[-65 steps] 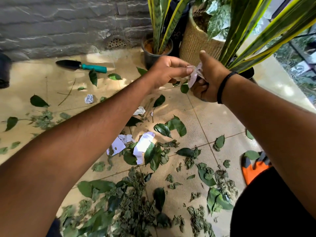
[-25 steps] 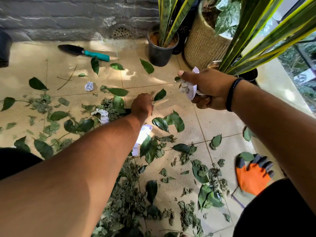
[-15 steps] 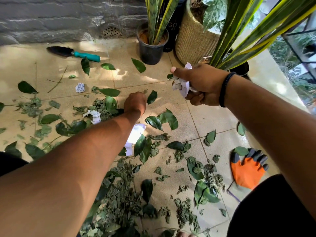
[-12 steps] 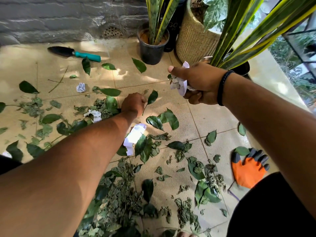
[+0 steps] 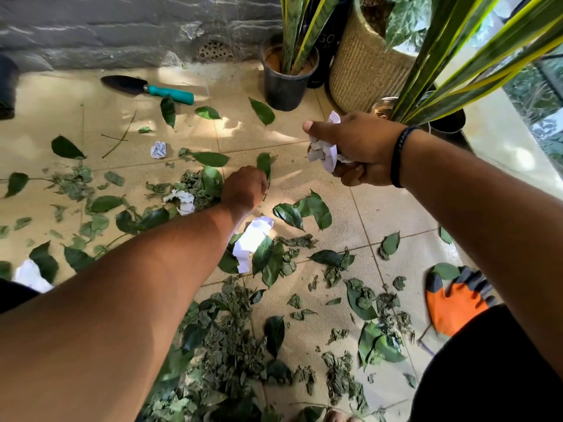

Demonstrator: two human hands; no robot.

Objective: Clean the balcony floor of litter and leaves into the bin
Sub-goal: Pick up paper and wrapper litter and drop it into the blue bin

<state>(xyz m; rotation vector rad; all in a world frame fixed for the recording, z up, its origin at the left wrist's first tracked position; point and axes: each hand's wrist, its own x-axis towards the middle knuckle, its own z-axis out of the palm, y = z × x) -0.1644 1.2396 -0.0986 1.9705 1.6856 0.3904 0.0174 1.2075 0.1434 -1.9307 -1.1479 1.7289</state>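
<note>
**Paper in the right fist, left hand down among the leaves**

Nearest the camera, a heap of dried, crumpled leaves (image 5: 231, 354) lies on the tiled floor (image 5: 341, 226) under the left forearm, well short of either set of fingers. An orange glove (image 5: 454, 306) lies flat below the right forearm.

Further out, a white paper scrap (image 5: 251, 242) rests among fresh leaves just behind the left wrist. The left hand (image 5: 243, 188) is lowered to the floor with its fingers curled under. A green leaf (image 5: 264, 164) stands at its fingertips, but whether the fingers actually pinch it cannot be told. Just to the left of those knuckles sits a crumpled paper (image 5: 182, 201) on a clump of leaves.

The right hand (image 5: 356, 149) is raised above the floor, its fingers clenched round a wad of crumpled paper (image 5: 323, 152), thumb laid over the top.

Beyond the left fingers, a small paper ball (image 5: 158, 149) lies alone. Farther still, a trowel (image 5: 149, 88) with a teal handle lies near the grey wall (image 5: 122, 28). Beyond the right fingers stand a black pot (image 5: 285, 86) and a woven planter (image 5: 362, 71).
</note>
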